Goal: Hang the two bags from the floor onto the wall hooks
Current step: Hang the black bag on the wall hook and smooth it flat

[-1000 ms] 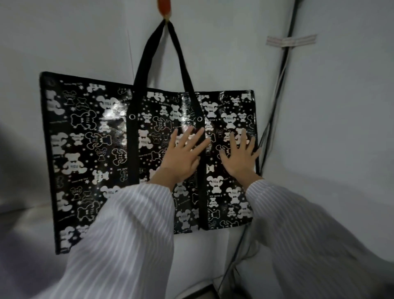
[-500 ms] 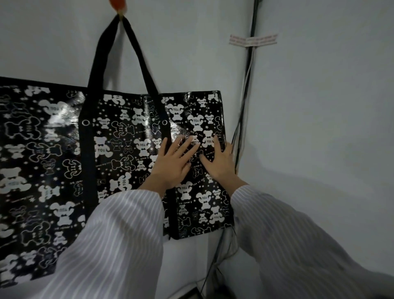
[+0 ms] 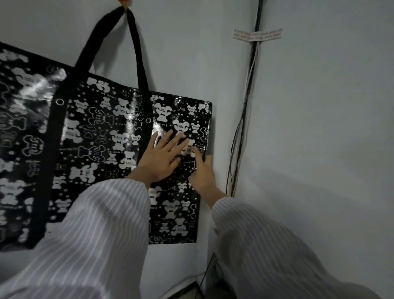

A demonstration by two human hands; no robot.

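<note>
A glossy black bag [image 3: 102, 136] printed with white bears hangs flat against the wall. Its black handles [image 3: 139, 55] loop over an orange hook [image 3: 125, 1] at the top edge of the view. My left hand [image 3: 161, 158] lies flat on the bag's right part with its fingers spread. My right hand [image 3: 202, 170] is at the bag's right edge, one digit lying on the front. Its other fingers are out of sight at the edge, so it seems to pinch that edge. No other bag is in view.
Several thin cables [image 3: 245, 128] run down the room corner just right of the bag, held by a strip of tape [image 3: 258, 35]. The right-hand wall [image 3: 319, 128] is bare. Striped sleeves cover the lower view.
The view has swung right, so the bag sits further left in frame. My right hand slid from flat on the bag to its right edge. My left hand stays pressed flat.
</note>
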